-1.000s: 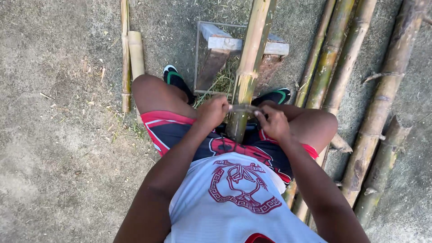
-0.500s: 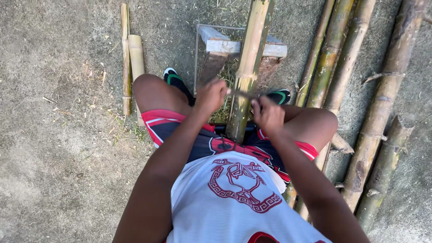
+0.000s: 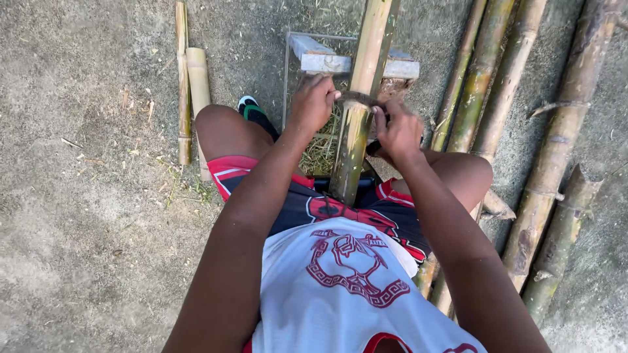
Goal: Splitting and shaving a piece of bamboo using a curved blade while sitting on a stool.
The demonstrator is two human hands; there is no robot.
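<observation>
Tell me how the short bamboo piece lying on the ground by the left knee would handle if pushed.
The short bamboo piece is round and lies loose on gritty ground, so it would probably roll sideways. It looks rigid, likely hollow and light. Its smooth skin may be slightly slippery.

A seated person straddles a bamboo pole (image 3: 356,124) that runs from the lap at centre frame up over a wooden stand (image 3: 340,62) at upper centre, with the left hand (image 3: 313,103) on the pole's left side and the right hand (image 3: 398,131) on its right, a blade (image 3: 358,98) lying across the pole between them. Two short bamboo pieces (image 3: 190,85) lie side by side on the ground (image 3: 85,196) at upper left. A row of long bamboo poles (image 3: 523,144) lies along the right of the frame, beside the person's right leg.
</observation>
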